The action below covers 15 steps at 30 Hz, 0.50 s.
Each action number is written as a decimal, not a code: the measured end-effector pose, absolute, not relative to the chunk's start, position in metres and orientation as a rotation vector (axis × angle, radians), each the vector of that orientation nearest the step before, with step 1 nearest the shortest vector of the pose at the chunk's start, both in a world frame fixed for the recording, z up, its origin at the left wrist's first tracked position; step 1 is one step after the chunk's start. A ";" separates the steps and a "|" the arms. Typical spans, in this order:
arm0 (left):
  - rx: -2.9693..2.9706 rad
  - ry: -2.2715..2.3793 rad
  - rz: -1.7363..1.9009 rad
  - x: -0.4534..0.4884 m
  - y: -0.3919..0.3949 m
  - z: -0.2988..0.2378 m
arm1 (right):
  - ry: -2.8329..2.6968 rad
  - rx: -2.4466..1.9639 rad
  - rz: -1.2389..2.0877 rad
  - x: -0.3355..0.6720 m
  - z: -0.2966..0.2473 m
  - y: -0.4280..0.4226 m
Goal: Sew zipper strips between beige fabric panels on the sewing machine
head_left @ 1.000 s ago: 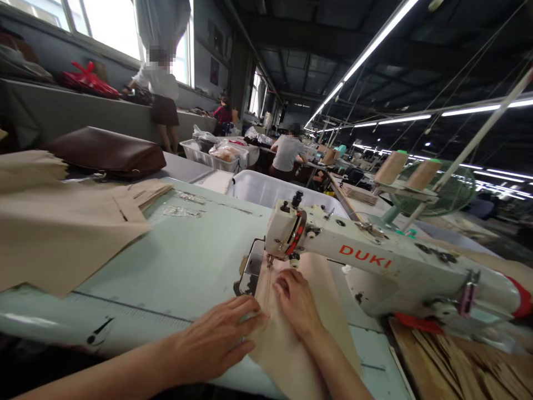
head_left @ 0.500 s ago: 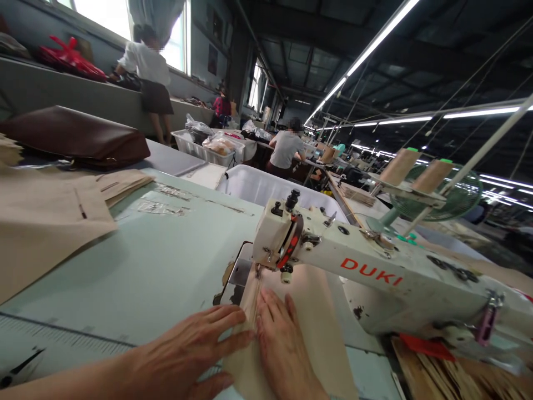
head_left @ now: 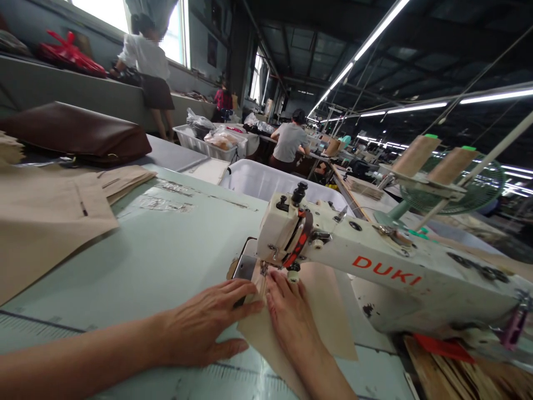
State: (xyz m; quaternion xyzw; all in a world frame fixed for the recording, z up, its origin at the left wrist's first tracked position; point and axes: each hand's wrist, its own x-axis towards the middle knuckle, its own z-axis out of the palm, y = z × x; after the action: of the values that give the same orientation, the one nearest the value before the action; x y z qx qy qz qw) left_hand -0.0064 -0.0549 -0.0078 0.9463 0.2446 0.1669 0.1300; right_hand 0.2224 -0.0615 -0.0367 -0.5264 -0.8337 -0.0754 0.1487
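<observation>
A beige fabric piece (head_left: pixel 333 316) lies under the needle and presser foot of a white sewing machine (head_left: pixel 345 244) marked DUKI. My right hand (head_left: pixel 289 305) rests flat on the fabric with fingers stretched toward the presser foot. Just left of it, my left hand (head_left: pixel 212 322) has its fingers spread, the fingertips touching the fabric's left edge beside a narrow strip or fold. The left thumb lies on the pale green table (head_left: pixel 179 261). Whether the fabric has more than one layer I cannot tell.
Beige cut pieces (head_left: pixel 54 222) and a dark brown bag (head_left: pixel 79 133) lie at the left. Behind the machine stands a white bin (head_left: pixel 266 179). Two thread cones (head_left: pixel 416 157) are at the right. Co-workers (head_left: pixel 287 141) are farther back.
Both hands have moved forward, closer to the needle, and the fabric has fed forward under the presser foot. The view has shifted slightly.
</observation>
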 end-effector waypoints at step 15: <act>2.766 0.649 0.407 -0.001 -0.039 -0.001 | -2.327 -1.378 -0.073 0.222 -0.031 -0.067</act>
State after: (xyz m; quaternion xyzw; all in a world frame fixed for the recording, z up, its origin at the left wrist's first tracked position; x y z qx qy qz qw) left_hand -0.0009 -0.0394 -0.0009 0.9548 0.2242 0.1404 0.1353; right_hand 0.2215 -0.0671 -0.0306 -0.4973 -0.8397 -0.0262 0.2165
